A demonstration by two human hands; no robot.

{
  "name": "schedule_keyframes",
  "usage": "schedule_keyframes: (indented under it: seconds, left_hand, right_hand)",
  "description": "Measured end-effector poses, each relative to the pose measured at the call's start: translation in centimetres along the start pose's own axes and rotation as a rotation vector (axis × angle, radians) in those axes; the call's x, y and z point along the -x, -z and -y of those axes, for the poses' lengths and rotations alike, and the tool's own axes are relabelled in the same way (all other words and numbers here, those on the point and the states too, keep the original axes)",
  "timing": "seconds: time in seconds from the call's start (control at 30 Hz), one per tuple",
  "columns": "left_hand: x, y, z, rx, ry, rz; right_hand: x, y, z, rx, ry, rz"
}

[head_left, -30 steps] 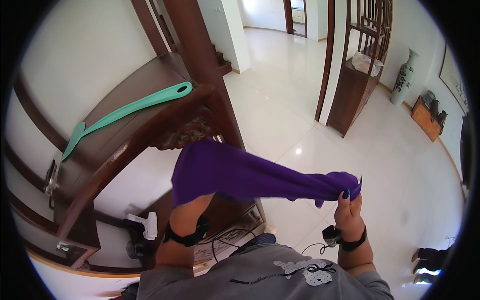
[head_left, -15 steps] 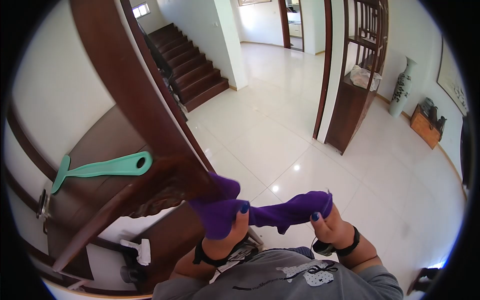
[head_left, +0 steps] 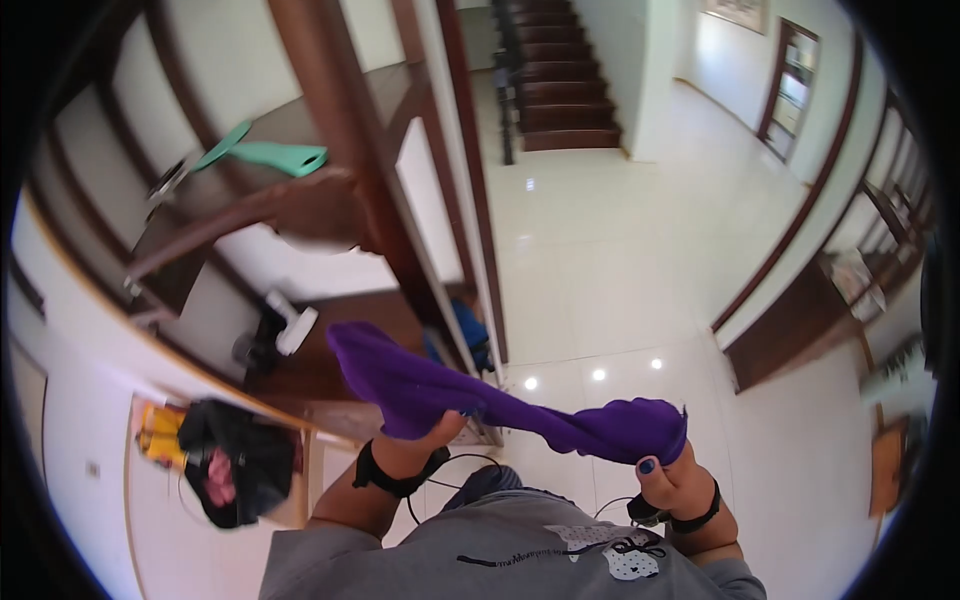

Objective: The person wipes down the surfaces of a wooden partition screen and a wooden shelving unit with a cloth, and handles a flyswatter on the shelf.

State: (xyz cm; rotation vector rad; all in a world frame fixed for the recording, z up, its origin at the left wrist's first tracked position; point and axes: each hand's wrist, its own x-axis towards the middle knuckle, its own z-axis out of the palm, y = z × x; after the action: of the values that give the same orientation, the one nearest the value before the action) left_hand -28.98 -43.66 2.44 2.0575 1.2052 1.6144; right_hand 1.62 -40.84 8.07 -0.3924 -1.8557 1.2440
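A purple cloth (head_left: 505, 403) stretches in a twisted strip between my two hands. My left hand (head_left: 432, 436) is closed on it near its wider left part, which hangs loose past the fingers toward the shelves. At the other end, my right hand (head_left: 672, 478) pinches the bunched cloth, its thumb showing in front. Some of my fingers are hidden behind the fabric. On a dark wooden shelf up and left lies a green long-handled tool (head_left: 280, 157) with a hole in its handle, touched by neither hand.
A dark wooden shelf unit (head_left: 350, 110) stands close on my left, with a white object (head_left: 295, 328) on its lower level. A black bag (head_left: 240, 460) sits lower left. Beyond are stairs (head_left: 568, 90), pale floor tiles (head_left: 600, 270) and a wooden cabinet (head_left: 795, 325) to the right.
My view has swung left, bringing the black bag into sight. The cloth's left part has moved out from beside the shelf post and now spreads wider. Both hands still hold it.
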Motion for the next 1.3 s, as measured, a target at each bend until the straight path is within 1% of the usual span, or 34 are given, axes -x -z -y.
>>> schedule_keyframes:
  seconds: [0.07,0.13,0.17,0.2,0.23,0.3,0.33,0.37,0.4,0.43,0.47,0.53,0.57,0.6,0.67,0.73,0.77,0.87,0.9,0.97,1.0,1.03,1.1,1.2,1.27,1.3]
  left_hand:
    - [-0.7,0.9,-2.9,0.001,0.069,-0.089]
    - [-1.5,2.0,-4.4,-0.126,0.092,-0.108]
    - [-1.8,2.7,-4.6,-0.202,0.092,-0.110]
    - [-2.1,3.3,-4.6,-0.273,0.092,-0.110]
    - [-2.8,3.9,-4.3,-0.422,0.031,-0.076]
    - [-5.1,3.6,-4.2,-0.376,-0.026,-0.179]
    - [-6.5,3.7,-4.3,-0.351,-0.057,-0.222]
    - [-7.6,4.1,-4.5,-0.419,-0.068,-0.145]
    - [-7.8,3.9,-3.4,-0.292,0.059,-0.265]
    - [-8.8,3.4,-2.8,-0.350,-0.035,-0.350]
    - [-9.7,2.9,-2.4,-0.408,-0.129,-0.433]
    - [-11.3,2.4,-2.0,-0.762,-0.249,-0.460]
    - [-11.7,2.2,-2.1,-0.856,-0.254,-0.427]
    - [-12.0,2.0,-2.1,-0.949,-0.262,-0.395]
    - [-11.5,1.2,-2.3,-0.957,-0.182,-0.288]
    - [-11.2,0.8,-2.1,-0.940,-0.116,-0.230]
    - [-11.2,0.7,-2.0,-0.936,-0.090,-0.216]
    - [-11.3,0.9,-1.9,-0.942,-0.004,-0.203]
    - [-11.4,1.1,-2.2,-0.949,0.035,-0.199]
    - [-11.6,1.3,-3.1,-0.957,0.128,-0.174]
    - [-11.8,1.4,-3.6,-0.954,0.176,-0.153]
    - [-12.1,1.3,-4.3,-0.948,0.234,-0.128]
    - [-12.8,0.9,-5.5,-0.929,0.345,-0.073]
    - [-14.4,-0.7,-7.2,-1.016,0.451,-0.087]
    - [-15.9,-2.2,-7.9,-1.202,0.472,-0.151]
    - [-16.6,-3.0,-8.1,-1.325,0.483,-0.195]
  right_hand:
    - [-0.7,0.5,-1.1,-0.205,-0.071,0.082]
    - [-1.7,0.6,-2.7,-0.146,0.032,0.131]
    - [-3.5,0.5,-3.0,-0.057,0.154,0.158]
    - [-4.4,0.6,-2.7,-0.042,0.143,0.222]
    - [-5.3,0.8,-2.5,-0.026,0.133,0.285]
    - [-6.9,0.7,-2.7,-0.031,0.173,0.302]
    - [-7.8,0.9,-3.3,0.046,0.254,0.318]
    - [-8.8,1.2,-3.8,0.121,0.338,0.328]
    - [-9.1,1.3,-4.8,0.156,0.325,0.386]
    - [-9.8,1.6,-5.9,0.198,0.322,0.448]
    - [-10.7,1.4,-6.7,0.257,0.345,0.452]
    - [-12.3,0.9,-8.3,0.375,0.392,0.457]
    - [-13.0,0.4,-9.4,0.421,0.508,0.384]
    - [-13.8,0.2,-9.1,0.390,0.533,0.382]
    - [-15.6,-0.2,-8.4,0.328,0.583,0.378]
    - [-17.8,-0.3,-8.3,0.279,0.622,0.484]
    - [-18.5,-0.4,-8.5,0.232,0.621,0.492]
    - [-22.4,-1.3,-8.2,0.077,0.749,0.574]
    - [-23.7,-1.5,-7.8,0.025,0.784,0.634]
    - [-26.8,-1.5,-5.9,-0.037,0.948,0.697]
    - [-27.1,-4.7,-5.8,0.237,0.873,0.253]
    - [-26.8,-9.6,-5.8,0.492,0.755,-0.187]
    - [-27.0,-11.0,-6.0,0.508,0.664,-0.317]
    - [-32.0,-5.5,-7.2,-0.182,0.761,0.595]
    - [-33.7,-4.5,-8.4,-0.427,0.824,0.867]
    - [-34.1,-4.8,-9.4,-0.437,0.879,0.842]
